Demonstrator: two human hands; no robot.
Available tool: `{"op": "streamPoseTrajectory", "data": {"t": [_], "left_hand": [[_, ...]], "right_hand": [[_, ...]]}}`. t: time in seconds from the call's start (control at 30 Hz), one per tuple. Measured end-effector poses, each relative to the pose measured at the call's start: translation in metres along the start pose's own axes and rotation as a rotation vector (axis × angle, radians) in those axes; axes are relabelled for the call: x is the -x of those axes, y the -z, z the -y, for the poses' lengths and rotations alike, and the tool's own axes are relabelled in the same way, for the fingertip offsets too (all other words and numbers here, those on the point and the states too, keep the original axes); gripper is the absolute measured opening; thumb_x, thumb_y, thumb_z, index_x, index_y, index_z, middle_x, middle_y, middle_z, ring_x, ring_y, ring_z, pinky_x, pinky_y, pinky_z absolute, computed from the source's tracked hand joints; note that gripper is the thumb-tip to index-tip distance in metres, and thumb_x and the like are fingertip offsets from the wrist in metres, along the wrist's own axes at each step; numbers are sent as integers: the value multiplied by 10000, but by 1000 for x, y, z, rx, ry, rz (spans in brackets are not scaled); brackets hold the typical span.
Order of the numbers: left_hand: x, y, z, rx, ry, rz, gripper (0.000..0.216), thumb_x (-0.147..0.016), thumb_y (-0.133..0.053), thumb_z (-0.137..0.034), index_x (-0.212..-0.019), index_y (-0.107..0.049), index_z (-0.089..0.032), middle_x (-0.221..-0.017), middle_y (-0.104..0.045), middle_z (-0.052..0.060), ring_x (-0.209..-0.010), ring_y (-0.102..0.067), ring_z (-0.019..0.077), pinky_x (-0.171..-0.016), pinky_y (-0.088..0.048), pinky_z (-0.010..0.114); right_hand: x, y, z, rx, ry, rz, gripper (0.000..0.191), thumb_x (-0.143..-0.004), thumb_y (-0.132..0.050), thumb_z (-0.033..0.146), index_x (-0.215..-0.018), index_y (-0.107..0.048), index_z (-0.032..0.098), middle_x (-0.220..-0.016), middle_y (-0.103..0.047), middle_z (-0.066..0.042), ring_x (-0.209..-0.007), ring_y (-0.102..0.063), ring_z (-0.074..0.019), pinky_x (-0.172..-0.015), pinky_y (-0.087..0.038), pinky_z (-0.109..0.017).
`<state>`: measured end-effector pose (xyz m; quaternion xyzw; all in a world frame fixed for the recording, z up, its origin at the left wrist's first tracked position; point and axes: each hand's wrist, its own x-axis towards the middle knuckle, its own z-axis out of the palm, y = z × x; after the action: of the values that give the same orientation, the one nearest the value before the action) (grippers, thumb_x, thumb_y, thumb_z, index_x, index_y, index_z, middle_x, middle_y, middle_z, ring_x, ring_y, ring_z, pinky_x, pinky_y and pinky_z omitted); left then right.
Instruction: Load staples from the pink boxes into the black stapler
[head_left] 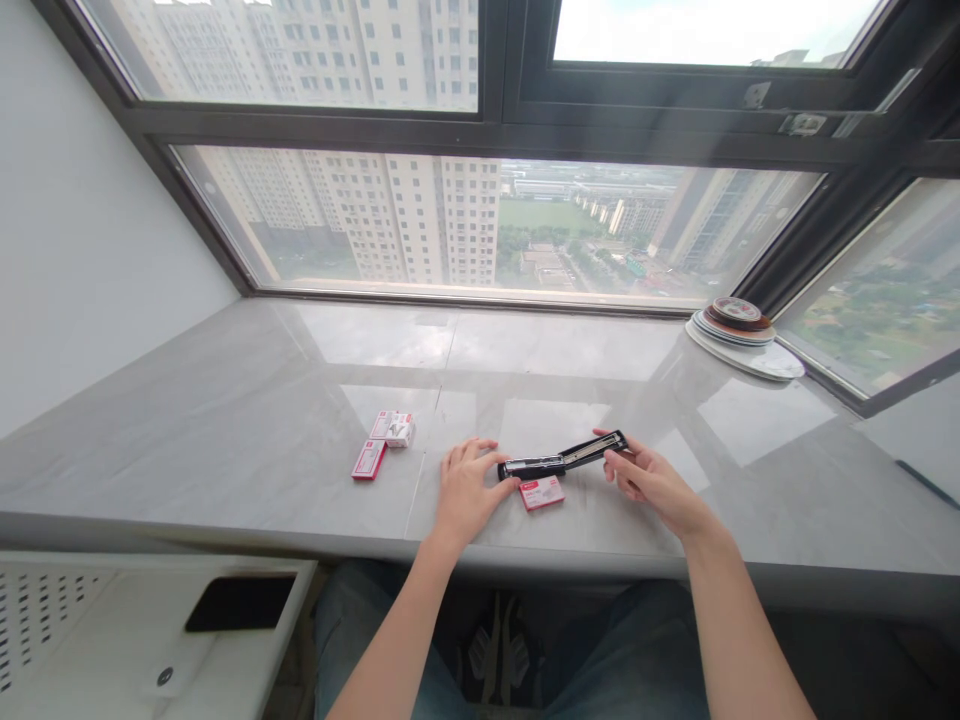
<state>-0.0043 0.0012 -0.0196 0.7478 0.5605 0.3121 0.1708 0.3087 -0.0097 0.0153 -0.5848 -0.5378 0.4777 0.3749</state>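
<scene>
A black stapler (562, 457), opened out flat so its metal staple channel shows, is held just above the grey marble sill (225, 420). My left hand (466, 488) grips its left end with the fingers curled over it. My right hand (646, 478) pinches its right end between thumb and fingers. Under the stapler lies a small red and white staple box (541, 493). Two more staple boxes lie to the left: a red one (368, 460) and a white and red one (393, 428).
A stack of round plates or coasters (742, 335) sits at the sill's far right corner by the window. A white perforated surface (90, 630) with a black phone (240, 602) on it stands at lower left. My knees are under the sill's edge.
</scene>
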Motion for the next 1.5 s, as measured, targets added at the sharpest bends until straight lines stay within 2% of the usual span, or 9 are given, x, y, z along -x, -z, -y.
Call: {"op": "streamPoseTrajectory", "data": {"t": [0.1,0.23,0.5,0.67,0.77,0.9,1.2,1.37,1.5], "left_hand": [[0,1,-1,-6,-1,5,232,-872,-763,-435,-1095,-728,-378,-1385,-613,-27,-1386,-435,275,-1153,-315,471],[0,2,-1,-10,-7,2,236,-870,-761,-433,-1099,-730,-381,-1379,-616,-24,-1385,-437,275,-1162,-312,469],[-1,1,-1,-31,-21,1,220,-870,-746,-387,-1081,-708,-338,-1372,-613,-1,-1388,-434,285,-1170,-317,472],[7,12,-12,46,-68,-30,459,-922,-443,-89,-1296,-623,-285,-1317,-615,65,-1292,-523,246,-1120,-402,458],[10,14,-33,82,-275,168,688,-804,-382,31,-1322,-634,-346,-1364,-619,30,-1291,-533,237,-1118,-429,459],[6,10,-51,94,-494,377,744,-809,-450,-1,-1435,-560,-388,-1497,-555,-28,-1407,-458,241,-1195,-381,448],[-2,37,-4,95,-194,293,722,-863,-696,-348,-1535,-434,-377,-1435,-588,4,-1371,-485,255,-1171,-402,402],[-3,25,-16,120,-163,315,827,-834,-713,-301,-1572,-362,-431,-1400,-621,-11,-1331,-512,264,-1177,-369,420],[1,19,-24,137,-191,274,868,-805,-772,-352,-1573,-371,-391,-1467,-566,13,-1359,-483,265,-1170,-378,405]], "right_hand": [[-17,-5,32,113,173,95,559,-832,-727,610,-1194,-707,185,-786,-646,-32,-618,-482,-129,-543,-349,-262],[-34,-40,68,446,378,238,309,-869,-725,487,-1053,-738,239,-689,-606,26,-643,-512,-135,-628,-369,-269],[-39,-83,64,721,404,260,153,-845,-726,345,-945,-701,233,-628,-562,54,-593,-496,-121,-583,-273,-256],[-38,-70,54,578,346,207,289,-928,-599,425,-1104,-708,223,-636,-535,44,-602,-487,-140,-585,-301,-259],[-43,-53,44,530,289,107,370,-901,-615,518,-1076,-719,208,-622,-485,52,-602,-456,-142,-582,-315,-259],[-50,-37,26,483,215,-51,486,-819,-687,629,-1019,-730,188,-578,-402,71,-571,-401,-130,-567,-301,-257],[-15,-59,-3,-60,-20,35,695,-913,-549,689,-1380,-574,176,-592,-508,45,-475,-381,-114,-467,-268,-239],[-5,-91,-1,-50,88,47,637,-946,-503,675,-1361,-620,207,-641,-575,11,-562,-498,-161,-538,-398,-264],[-2,-102,-4,55,99,-94,707,-956,-465,681,-1461,-551,193,-635,-577,-3,-632,-554,-214,-597,-455,-306]]}}
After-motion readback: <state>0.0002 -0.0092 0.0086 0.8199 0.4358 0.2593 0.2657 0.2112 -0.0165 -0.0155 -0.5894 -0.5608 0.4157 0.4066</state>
